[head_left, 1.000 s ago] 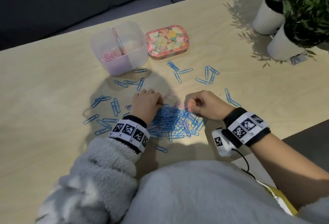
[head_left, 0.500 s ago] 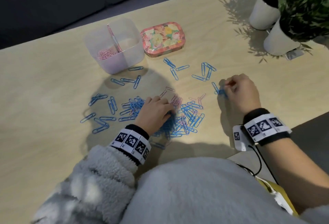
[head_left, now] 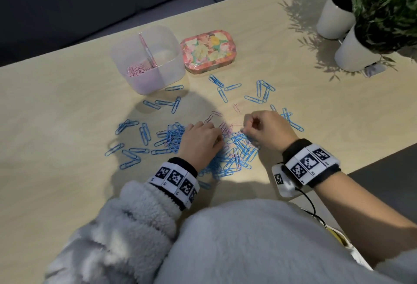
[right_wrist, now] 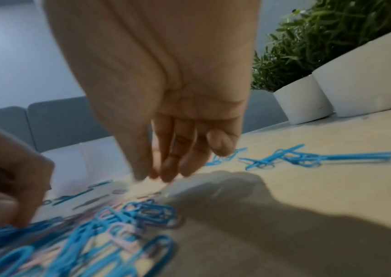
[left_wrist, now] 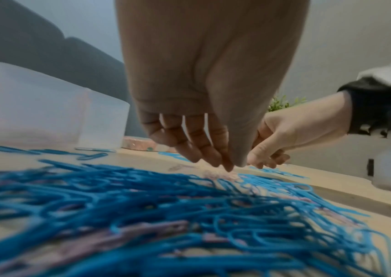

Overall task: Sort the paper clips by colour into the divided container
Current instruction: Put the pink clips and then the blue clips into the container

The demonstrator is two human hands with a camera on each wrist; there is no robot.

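A heap of blue paper clips [head_left: 234, 153] with a few pink paper clips [head_left: 225, 129] mixed in lies on the table in front of me. My left hand [head_left: 220, 133] rests over the heap's left side. Its thumb and fingertips [left_wrist: 228, 167] come together just above the pink clips, and I see nothing between them. My right hand [head_left: 247, 126] hovers at the heap's far right edge. Its fingers [right_wrist: 165, 176] hang loosely down and hold nothing. The clear divided container [head_left: 171, 65] stands at the back left, with pink clips [head_left: 135, 70] in its left compartment.
A floral tin [head_left: 208, 51] sits right of the container. Loose blue clips [head_left: 261, 92] are scattered left, behind and right of the heap. Two white plant pots [head_left: 352, 56] stand at the far right. The table's front edge [head_left: 372, 162] runs beside my right wrist.
My right hand went right with blue clips, left them there and has come back to the heap with nothing in it. My left hand has stayed on the heap, and the heap has spread.
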